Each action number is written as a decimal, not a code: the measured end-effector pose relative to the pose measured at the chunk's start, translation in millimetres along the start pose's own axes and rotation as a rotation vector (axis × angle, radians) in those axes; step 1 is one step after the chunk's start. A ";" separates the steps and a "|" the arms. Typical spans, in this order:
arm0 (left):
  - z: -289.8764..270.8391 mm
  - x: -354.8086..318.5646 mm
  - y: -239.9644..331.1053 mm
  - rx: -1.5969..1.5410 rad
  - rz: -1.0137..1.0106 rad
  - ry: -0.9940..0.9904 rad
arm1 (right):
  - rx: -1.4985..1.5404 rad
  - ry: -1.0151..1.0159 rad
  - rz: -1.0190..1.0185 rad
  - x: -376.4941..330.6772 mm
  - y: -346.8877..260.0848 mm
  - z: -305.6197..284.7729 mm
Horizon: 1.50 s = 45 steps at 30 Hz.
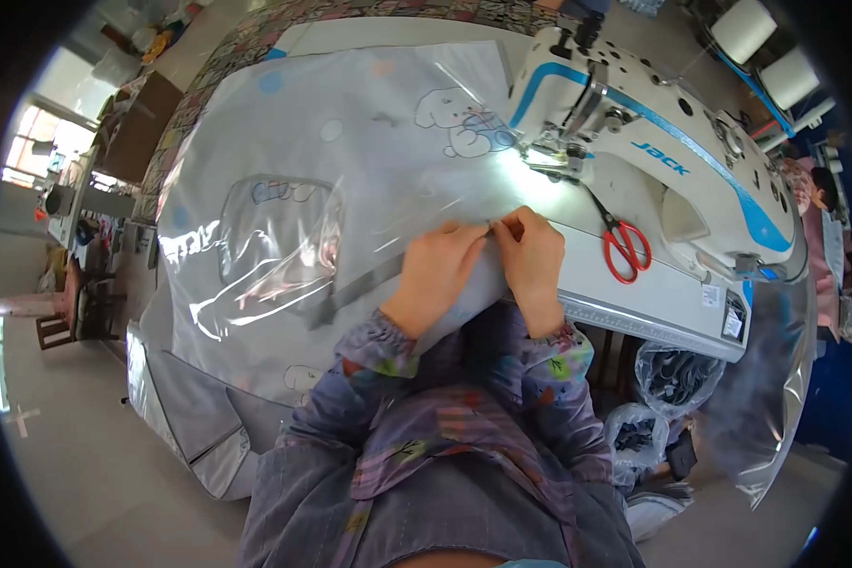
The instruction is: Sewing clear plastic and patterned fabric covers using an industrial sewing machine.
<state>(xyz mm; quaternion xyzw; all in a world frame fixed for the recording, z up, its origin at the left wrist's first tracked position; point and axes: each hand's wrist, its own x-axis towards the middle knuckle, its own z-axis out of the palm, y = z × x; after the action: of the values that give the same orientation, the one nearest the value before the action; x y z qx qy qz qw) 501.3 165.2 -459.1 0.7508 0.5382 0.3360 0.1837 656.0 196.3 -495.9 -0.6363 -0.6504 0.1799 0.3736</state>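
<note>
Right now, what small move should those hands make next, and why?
I'd probably ease the grey sheet toward the lit end of the sewing machine: the left hand and right hand appear to be pinching its edge, close to that light but not under it.

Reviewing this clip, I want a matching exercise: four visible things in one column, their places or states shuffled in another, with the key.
Things
1. Scissors with red loop handles
2. White-and-blue sewing machine
3. White thread cones
4. Glossy grey sheet with cartoon prints

Places or states
A. Brightly lit at its left end
B. Spread out, partly under the left hand
C. Lying on the white table
D. Near the picture's upper right corner

Pairs: 1-C, 2-A, 3-D, 4-B
</note>
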 end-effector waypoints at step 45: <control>34.0 8.2 9.5 0.239 0.203 -0.171 | 1.149 -0.588 0.342 -136.8 21.1 -24.7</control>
<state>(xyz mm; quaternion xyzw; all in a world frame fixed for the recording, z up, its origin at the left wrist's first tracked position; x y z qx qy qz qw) 533.2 172.4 -474.5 0.8437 0.4780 0.2214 0.1034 676.1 61.3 -529.8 -0.3545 -0.4160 0.7206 0.4266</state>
